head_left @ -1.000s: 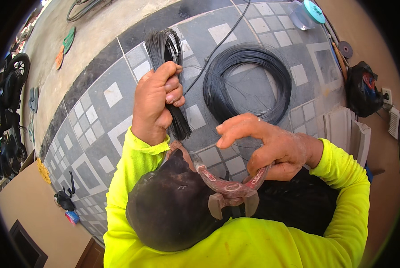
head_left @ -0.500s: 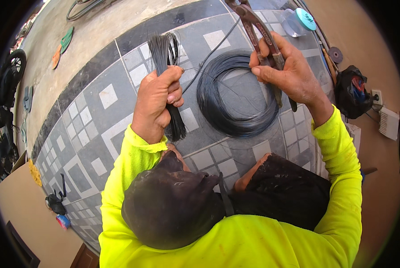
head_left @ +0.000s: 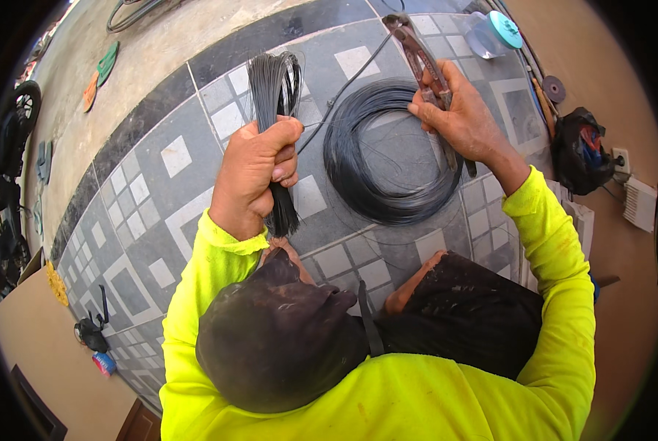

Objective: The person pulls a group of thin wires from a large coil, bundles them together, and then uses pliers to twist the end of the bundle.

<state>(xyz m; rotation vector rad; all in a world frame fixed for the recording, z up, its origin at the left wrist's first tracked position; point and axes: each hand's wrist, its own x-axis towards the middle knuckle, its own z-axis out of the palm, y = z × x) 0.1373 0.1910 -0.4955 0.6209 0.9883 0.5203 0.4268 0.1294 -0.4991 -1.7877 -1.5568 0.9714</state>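
Note:
My left hand is closed around an upright bundle of thin dark wires; the bent ends fan out above my fist and the cut tail shows below it. My right hand grips a pair of worn reddish-brown pincers by the handles, jaws pointing away from me. A thin wire runs from the top of my left fist toward the right hand. Beneath and between the hands, a large coil of dark wire lies on the tiles; my right hand hangs over its upper right edge.
A clear container with a turquoise lid stands at the far right. By the right wall are a black plastic bag, a grinding disc and a socket. A dark cable crosses the patterned tile floor. Sandals lie far left.
The pincers and my right hand have come slightly nearer and to the left, so the jaws now show fully. My left hand, still holding the wire bundle, has shifted only slightly.

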